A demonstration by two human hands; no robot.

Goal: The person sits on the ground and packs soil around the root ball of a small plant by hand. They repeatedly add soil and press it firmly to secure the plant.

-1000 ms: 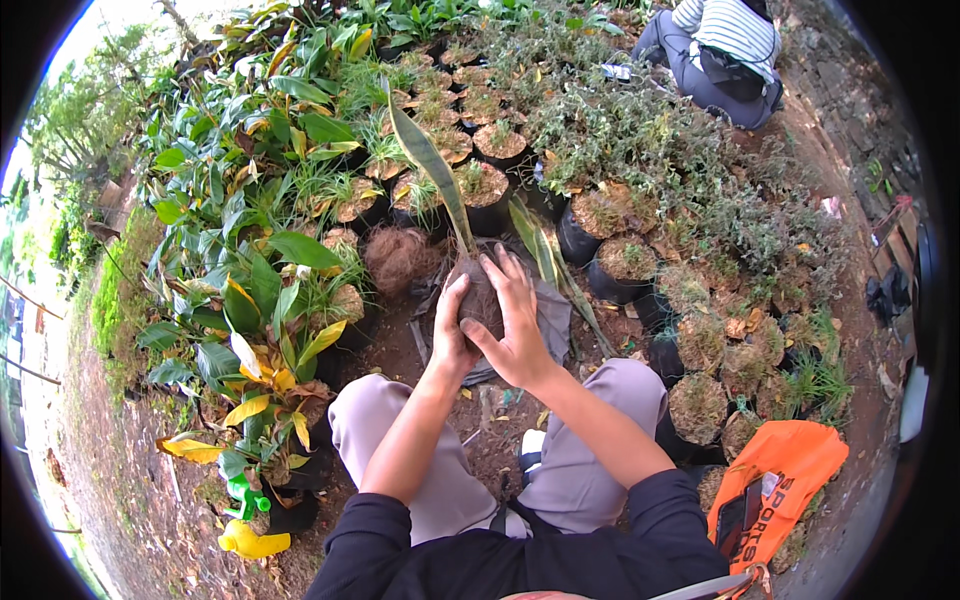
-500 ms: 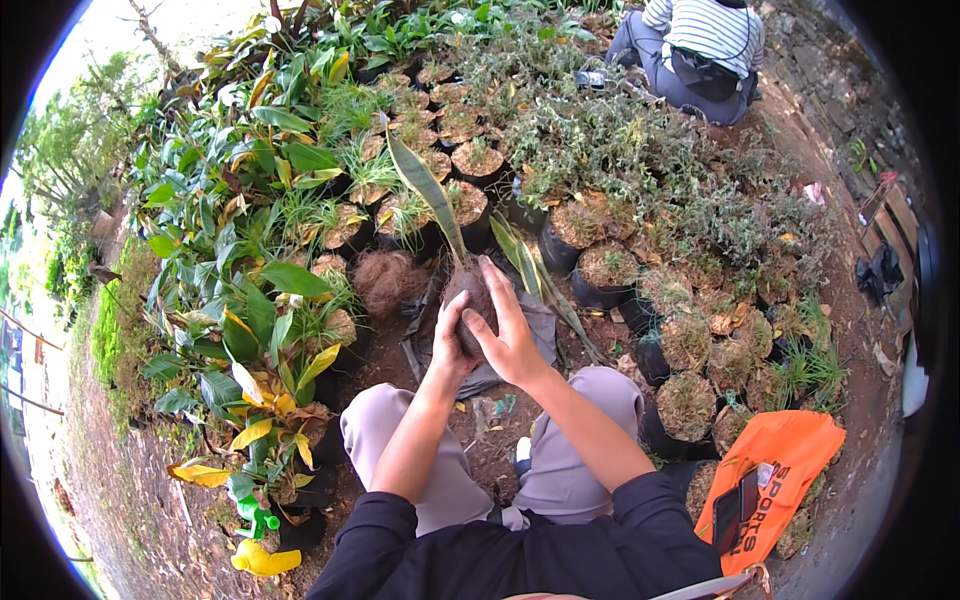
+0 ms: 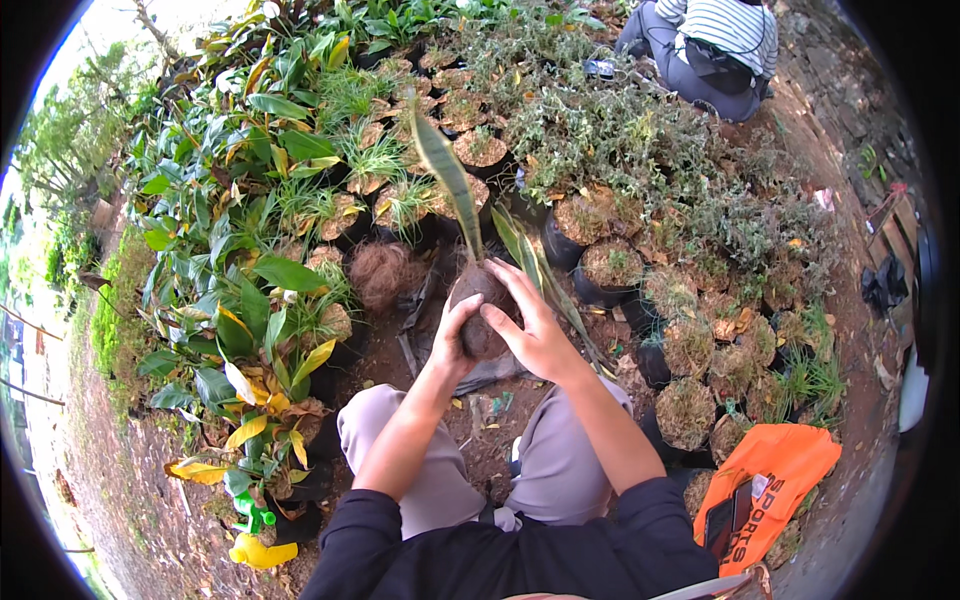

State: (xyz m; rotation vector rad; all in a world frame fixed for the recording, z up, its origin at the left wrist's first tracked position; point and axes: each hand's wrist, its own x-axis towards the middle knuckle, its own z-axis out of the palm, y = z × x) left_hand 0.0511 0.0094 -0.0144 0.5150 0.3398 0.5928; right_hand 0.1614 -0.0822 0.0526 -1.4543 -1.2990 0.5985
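Between my two palms is a snake plant cutting (image 3: pixel 452 175), its single yellow-edged leaf standing up from a rounded brown root ball (image 3: pixel 486 338). My left hand (image 3: pixel 453 338) wraps the left side of that ball. On the other side my right hand (image 3: pixel 535 330) presses against it, fingers pointing up along its top. A dark plastic sheet (image 3: pixel 492 373) lies on the soil beneath. Just beyond my right hand, more snake plant leaves (image 3: pixel 522 248) lie slanted on the ground. To the left rests a clump of reddish-brown fibre (image 3: pixel 383 276).
Rows of potted plants (image 3: pixel 605 268) surround me ahead and at both sides. At the right is an orange bag (image 3: pixel 800 470) with a phone (image 3: pixel 722 520) on it. A yellow-and-green spray bottle (image 3: pixel 262 550) is lower left. Another person (image 3: pixel 715 55) crouches far right.
Both hands have turned and parted slightly around the root ball, so more of it shows. The leaf has shifted a little to the right and leans less.
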